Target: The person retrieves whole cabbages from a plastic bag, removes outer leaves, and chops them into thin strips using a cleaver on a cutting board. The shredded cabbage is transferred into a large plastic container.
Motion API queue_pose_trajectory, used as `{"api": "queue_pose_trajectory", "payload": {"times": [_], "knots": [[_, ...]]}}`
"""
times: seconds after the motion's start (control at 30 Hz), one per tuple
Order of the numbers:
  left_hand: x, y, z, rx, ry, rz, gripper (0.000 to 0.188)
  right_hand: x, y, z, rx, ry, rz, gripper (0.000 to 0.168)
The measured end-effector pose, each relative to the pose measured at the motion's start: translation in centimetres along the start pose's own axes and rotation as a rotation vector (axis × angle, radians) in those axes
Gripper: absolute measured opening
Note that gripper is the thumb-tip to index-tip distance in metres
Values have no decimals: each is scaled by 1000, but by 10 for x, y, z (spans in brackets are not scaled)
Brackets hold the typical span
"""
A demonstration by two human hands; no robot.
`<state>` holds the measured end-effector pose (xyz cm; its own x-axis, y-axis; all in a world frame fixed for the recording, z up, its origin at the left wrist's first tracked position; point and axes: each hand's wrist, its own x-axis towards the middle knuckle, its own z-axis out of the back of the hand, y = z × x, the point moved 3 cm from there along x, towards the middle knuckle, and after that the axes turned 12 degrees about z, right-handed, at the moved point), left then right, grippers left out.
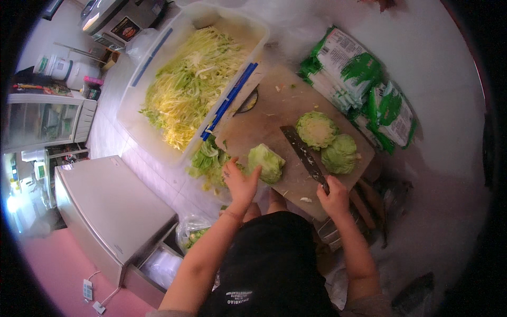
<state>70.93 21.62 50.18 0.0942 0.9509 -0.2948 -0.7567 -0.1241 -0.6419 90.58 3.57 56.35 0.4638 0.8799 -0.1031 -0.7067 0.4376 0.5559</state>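
My right hand point(333, 195) grips the handle of a long kitchen knife point(305, 155), whose blade lies flat over the wooden cutting board point(273, 119). Right of the blade are a cut cabbage piece point(317, 130) and, touching it, a second cabbage piece point(340, 154). My left hand point(241, 180) has its fingers spread at the left side of another cabbage piece point(266, 162) and holds nothing; whether a fingertip touches it I cannot tell. Loose green leaves point(208, 160) lie beyond that hand, off the board's left edge.
A large clear plastic bin point(130, 107) of shredded cabbage point(194, 83) stands along the board's upper left. Green-and-white plastic packages point(348, 63) lie at the upper right. A closed grey-topped cabinet point(111, 206) and a plastic bag with greens point(194, 233) are at the lower left.
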Motion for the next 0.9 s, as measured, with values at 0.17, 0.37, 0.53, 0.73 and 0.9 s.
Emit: {"api": "queue_pose_trajectory", "payload": {"times": [0.17,0.37,0.53,0.73,0.9], "knots": [[-3,-32,24,198,343,-898,29,11,22,12,-68,39,154,25],[4,-55,9,514,552,-949,29,18,63,5,-313,169,302,26],[1,-62,4,569,521,-982,26,27,32,-44,-332,257,227,25],[1,-53,-3,608,506,-977,24,24,38,-38,-291,238,236,26],[0,-50,0,504,436,-1001,23,25,41,-34,-246,281,184,31]]}}
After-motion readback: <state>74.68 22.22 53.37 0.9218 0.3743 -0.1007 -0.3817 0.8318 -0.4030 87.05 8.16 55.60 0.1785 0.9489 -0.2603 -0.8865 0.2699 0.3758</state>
